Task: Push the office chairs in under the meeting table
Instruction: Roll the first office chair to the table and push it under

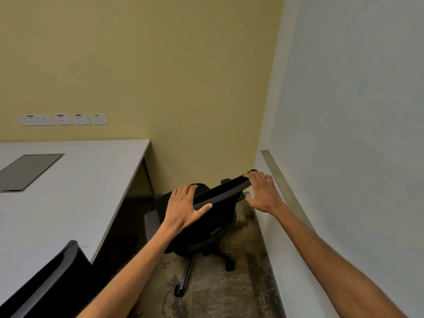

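Observation:
A black office chair (206, 228) stands on the carpet between the white meeting table (75, 203) and the right wall, its backrest turned toward me and angled. My left hand (185, 206) grips the left end of the backrest's top edge, fingers over it and thumb on the near side. My right hand (261, 191) holds the right end of the same edge. The chair's seat lies beyond the backrest, near the table's far corner. A second dark chair back (52, 278) shows at the lower left, against the table's near edge.
The white wall with a metal rail (286, 187) runs close along the right. A yellow wall closes the far end. The table has a grey cable hatch (29, 171) and a thin metal leg (149, 177). Wall sockets (64, 119) sit above it. The chair's wheeled base (183, 281) spreads over patterned carpet.

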Action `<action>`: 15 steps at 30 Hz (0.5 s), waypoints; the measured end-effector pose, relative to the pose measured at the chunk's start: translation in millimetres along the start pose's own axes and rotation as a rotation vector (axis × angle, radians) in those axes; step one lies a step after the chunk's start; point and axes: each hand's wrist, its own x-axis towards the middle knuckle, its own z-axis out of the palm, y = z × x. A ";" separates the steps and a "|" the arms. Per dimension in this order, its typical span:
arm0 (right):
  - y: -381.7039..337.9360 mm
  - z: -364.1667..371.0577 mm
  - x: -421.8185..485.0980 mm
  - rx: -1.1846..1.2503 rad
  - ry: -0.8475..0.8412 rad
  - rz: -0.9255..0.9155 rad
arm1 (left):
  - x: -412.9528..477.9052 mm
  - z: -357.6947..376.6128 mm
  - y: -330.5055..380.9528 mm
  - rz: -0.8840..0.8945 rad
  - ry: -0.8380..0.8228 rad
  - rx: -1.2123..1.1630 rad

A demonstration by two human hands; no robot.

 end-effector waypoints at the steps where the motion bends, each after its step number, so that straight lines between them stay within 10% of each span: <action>1: 3.0 2.9 2.6 0.001 -0.007 -0.007 | 2.3 4.5 1.3 -0.007 -0.015 0.003; 15: 81.2 77.9 64.7 0.047 -0.272 -0.221 | 42.6 96.4 35.3 -0.232 -0.286 0.022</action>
